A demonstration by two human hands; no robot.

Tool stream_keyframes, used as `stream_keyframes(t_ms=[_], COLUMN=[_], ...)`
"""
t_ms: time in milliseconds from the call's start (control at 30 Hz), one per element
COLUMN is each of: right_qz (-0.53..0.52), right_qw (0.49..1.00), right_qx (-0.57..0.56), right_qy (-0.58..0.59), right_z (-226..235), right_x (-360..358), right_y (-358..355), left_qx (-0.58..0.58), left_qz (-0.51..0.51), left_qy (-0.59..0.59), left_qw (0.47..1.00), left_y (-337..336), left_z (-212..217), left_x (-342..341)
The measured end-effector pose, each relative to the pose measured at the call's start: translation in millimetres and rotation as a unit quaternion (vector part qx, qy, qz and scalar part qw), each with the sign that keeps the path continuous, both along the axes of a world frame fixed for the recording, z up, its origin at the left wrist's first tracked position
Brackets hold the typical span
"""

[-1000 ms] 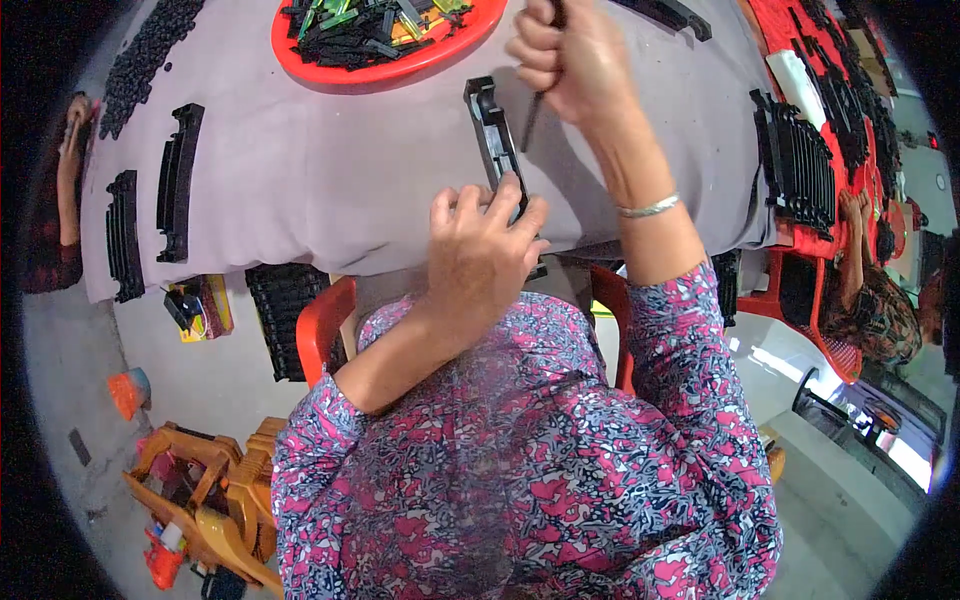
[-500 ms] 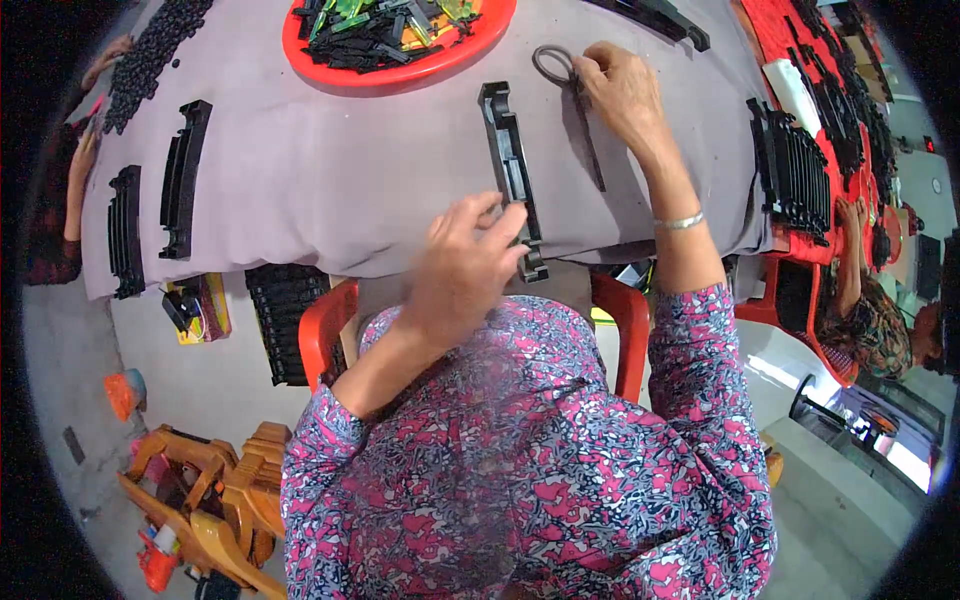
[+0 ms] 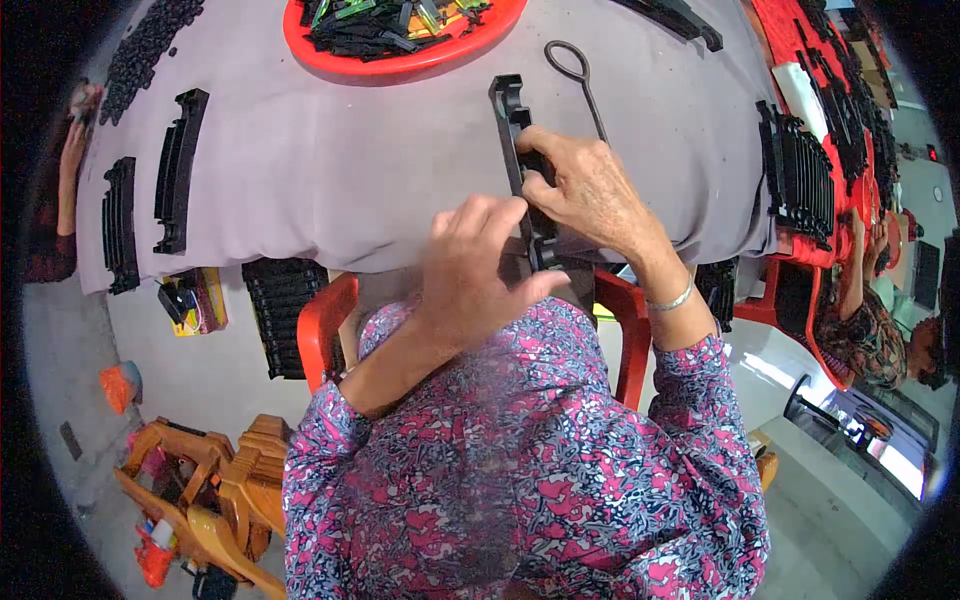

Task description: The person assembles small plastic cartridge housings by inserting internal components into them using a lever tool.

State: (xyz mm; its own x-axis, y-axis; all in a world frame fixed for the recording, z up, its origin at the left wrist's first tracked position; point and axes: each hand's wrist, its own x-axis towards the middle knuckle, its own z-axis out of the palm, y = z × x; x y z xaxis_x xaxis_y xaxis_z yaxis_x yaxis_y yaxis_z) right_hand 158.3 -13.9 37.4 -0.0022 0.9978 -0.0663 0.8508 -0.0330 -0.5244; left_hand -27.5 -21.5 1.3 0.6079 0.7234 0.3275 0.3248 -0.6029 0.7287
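The black bar [image 3: 508, 118] is long and narrow, slightly shiny, w/ an open channel along its length and a rounded notch near the far end. It lies on the tabletop [image 3: 380, 165], in front of the person, w/ its far end pointing away and a bit to the L; the near end comes to the tabletop's edge. Its middle is partly hidden by the hands.

Beyond it, to the L, stands a round red tray [image 3: 400, 71]. Inside is a loose heap of thin black pcs [image 3: 365, 40], w/ some green see-through pcs [image 3: 356, 10] and a bit of orange b/w them.

The R hand [image 3: 588, 188] is bent over the bar, fingers curled, w/ only a narrow gap b/w thumb and index; the fingertips go into the channel. If smth. small is pinched there, I cannot tell. The L hand [image 3: 472, 245] is a bit blurred: fingers together, thumb spread wide toward the bar's near end. It seems to hold nothing; exact contact w/ the bar is not clear.

A dark rod w/ a loop [image 3: 593, 103] lies just beside, on the R. Two ribbed black pcs [image 3: 181, 170] lie far L.
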Motion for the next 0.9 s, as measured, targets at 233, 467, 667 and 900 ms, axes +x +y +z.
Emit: stream_keyframes(t_ms=[233,467,667,900], right_qz=[0.015,0.028,0.107,0.069], right_qw=[0.997,0.995,0.990,0.994], right_qx=[0.007,-0.056,-0.091,-0.084], right_qy=[0.073,0.084,0.005,-0.028], right_z=[-9.6,-1.1,17.9,15.1], right_x=[6.0,16.1,9.2,-6.9], right_y=[4.9,7.8,11.5,9.0], left_qx=[-0.002,-0.024,-0.021,-0.020], left_qz=[0.018,0.014,0.032,0.043], left_qy=[0.055,0.071,0.046,0.002], left_qw=[0.998,0.997,0.998,0.999], left_y=[-6.6,-5.5,-3.2,-12.2], left_z=[1.1,0.1,0.3,-6.5], left_x=[8.5,10.1,4.5,9.7])
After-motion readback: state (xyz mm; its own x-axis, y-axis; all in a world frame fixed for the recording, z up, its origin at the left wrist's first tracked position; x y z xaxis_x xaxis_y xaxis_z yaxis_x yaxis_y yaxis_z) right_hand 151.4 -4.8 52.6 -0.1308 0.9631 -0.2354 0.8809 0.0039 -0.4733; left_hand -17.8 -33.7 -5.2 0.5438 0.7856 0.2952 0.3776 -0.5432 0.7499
